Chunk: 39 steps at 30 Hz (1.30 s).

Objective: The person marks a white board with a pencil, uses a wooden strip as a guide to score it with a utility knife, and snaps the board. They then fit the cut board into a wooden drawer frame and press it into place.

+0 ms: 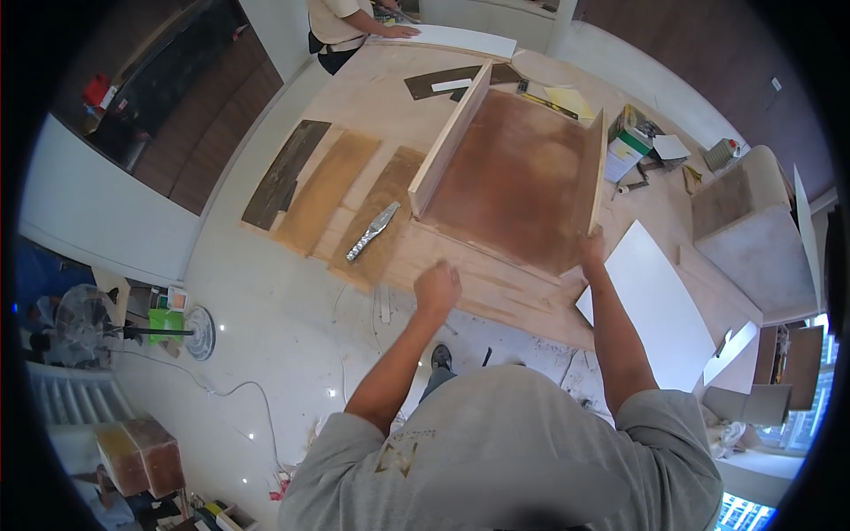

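Observation:
A shallow wooden box [509, 168] with a reddish-brown panel inside and raised boards on its left and right sides lies on the workbench. My right hand [591, 246] is closed around the near end of its right side board [597, 177]. Over the bench's front edge, just short of the box, my left hand [438, 285] is closed in a fist; whatever it may hold is hidden. A silvery, foil-like tool or strip [373, 232] rests on a brown board [381, 217] to the left of the box.
More boards [328, 190] lie at the left. A white sheet [651, 305] is at my right, near a metal can [629, 150] and a box-shaped piece [753, 234]. Another person [341, 22] handles a white panel [452, 39] at the far end. A fan [88, 327] stands left.

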Available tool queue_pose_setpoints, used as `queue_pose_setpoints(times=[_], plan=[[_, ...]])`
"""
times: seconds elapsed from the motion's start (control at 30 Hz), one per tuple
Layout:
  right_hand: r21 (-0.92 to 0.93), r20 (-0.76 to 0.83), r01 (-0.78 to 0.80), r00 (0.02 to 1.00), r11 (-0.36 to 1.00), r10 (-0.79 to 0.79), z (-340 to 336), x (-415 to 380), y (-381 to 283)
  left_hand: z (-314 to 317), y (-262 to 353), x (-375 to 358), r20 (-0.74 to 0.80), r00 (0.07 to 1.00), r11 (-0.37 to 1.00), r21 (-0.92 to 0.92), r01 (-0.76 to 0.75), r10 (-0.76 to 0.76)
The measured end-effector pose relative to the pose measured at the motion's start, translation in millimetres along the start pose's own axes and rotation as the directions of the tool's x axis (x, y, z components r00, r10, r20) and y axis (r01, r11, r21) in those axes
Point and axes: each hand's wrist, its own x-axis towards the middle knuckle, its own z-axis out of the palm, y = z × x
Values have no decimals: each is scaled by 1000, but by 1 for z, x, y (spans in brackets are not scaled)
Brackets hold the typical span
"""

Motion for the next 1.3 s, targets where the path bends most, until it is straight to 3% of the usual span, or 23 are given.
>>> queue_pose_setpoints(times=[0.07,0.17,0.2,0.23,0.3,0.4,0.5,0.53,0.6,0.63,0.67,0.7,0.73,0.8,0.83,0.87,0.9,0.93,0.97,1.0,1.07,1.17,1.3], plan=[[149,37,66,997,987,-72,8,12,37,29,1,-51,105,994,1000,-11,-16,17],[136,123,-96,989,986,79,-8,5,52,56,21,-124,196,981,999,-47,-1,10],[232,146,-103,987,967,70,-32,-23,35,62,28,-146,230,973,997,-70,24,-7],[213,155,50,984,976,-84,-52,-43,46,69,36,-164,267,963,994,-93,51,-24],[219,199,87,971,972,-132,-81,-75,94,90,51,-196,293,953,993,-56,103,-82],[322,304,-69,952,944,-34,-151,-150,125,126,59,-226,348,936,996,-34,78,-62],[193,219,-131,972,972,88,-212,-208,199,127,112,-238,392,920,998,55,7,-29],[79,122,-208,973,975,198,-240,-225,199,130,127,-238,364,931,999,19,-30,21],[-85,-171,-156,975,984,140,-275,-251,249,141,148,-228,299,946,992,-38,-122,127],[-129,-264,-251,941,959,211,-300,-260,258,147,157,-219,270,945,983,-56,-174,183],[-279,-357,-203,929,938,95,-320,-269,290,150,169,-209,225,953,979,-68,-191,202],[-318,-413,-288,900,903,142,-343,-274,296,154,182,-196,178,958,974,-81,-212,223],[-398,-485,-320,869,860,99,-359,-280,320,159,192,-180,145,968,975,-116,-189,205],[-410,-650,-530,741,742,170,-385,-288,347,177,206,-147,92,989,983,-156,-99,115],[-392,-746,-649,639,652,188,-394,-291,358,193,208,-128,77,996,986,-164,-34,47],[-266,-763,-755,545,599,348,-403,-293,368,228,184,-95,183,977,922,-351,166,-106],[-135,-757,-842,428,523,494,-412,-293,379,259,164,-73,324,917,790,-486,372,-233],[-6,-724,-904,298,427,622,-421,-296,389,256,183,-70,412,858,668,-548,503,-308],[201,-646,-876,218,439,731,-426,-301,393,240,213,-70,505,780,523,-580,624,-370],[225,-648,-871,200,436,735,-424,-307,413,231,233,-69,597,687,362,-585,726,-415],[476,-492,-673,329,565,806,-420,-321,424,242,238,-65,628,670,365,-562,742,-396],[601,-377,-621,334,502,864,-423,-328,418,256,233,-62,610,690,382,-575,723,-389],[618,-412,-589,321,520,853,-429,-327,421,246,229,-71,617,683,396,-558,730,-390]])
